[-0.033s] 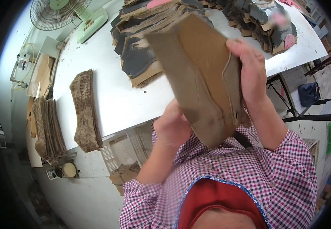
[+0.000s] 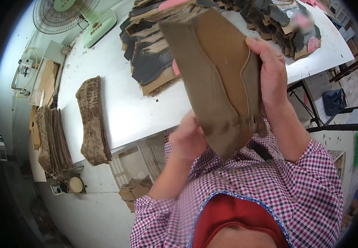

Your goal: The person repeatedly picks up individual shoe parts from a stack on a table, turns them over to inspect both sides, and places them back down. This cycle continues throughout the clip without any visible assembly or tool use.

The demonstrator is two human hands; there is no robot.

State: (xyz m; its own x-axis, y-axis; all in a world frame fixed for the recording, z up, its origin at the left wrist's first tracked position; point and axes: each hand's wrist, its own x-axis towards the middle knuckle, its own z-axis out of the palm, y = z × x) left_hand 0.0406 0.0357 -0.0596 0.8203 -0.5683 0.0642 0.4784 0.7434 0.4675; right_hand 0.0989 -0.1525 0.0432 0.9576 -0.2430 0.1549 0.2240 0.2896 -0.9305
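Note:
A brown sewn piece [image 2: 212, 103], suede-like with a lighter tan middle panel between curved seams, is held up in front of my chest. My right hand [image 2: 273, 74] grips its right edge, thumb on the front face and the other fingers behind. At its lower left edge is my left hand [image 2: 188, 138], with the fingers hidden behind the piece, so their grip does not show. Beyond it on the table lies a stack of cut pieces [image 2: 150, 66], grey and tan with furry edges.
The white table [image 2: 133, 111] carries a furry brown strip stack [image 2: 91, 120] and another furry stack [image 2: 53, 140] at its left edge. A green fan [image 2: 100, 27] stands far left. More cut pieces [image 2: 286, 37] lie far right. Below is a plastic crate [image 2: 129, 165].
The brown piece has tilted slightly, its far end rising a little. A bit of pink now shows beside it on the stack behind. Both hands have barely moved.

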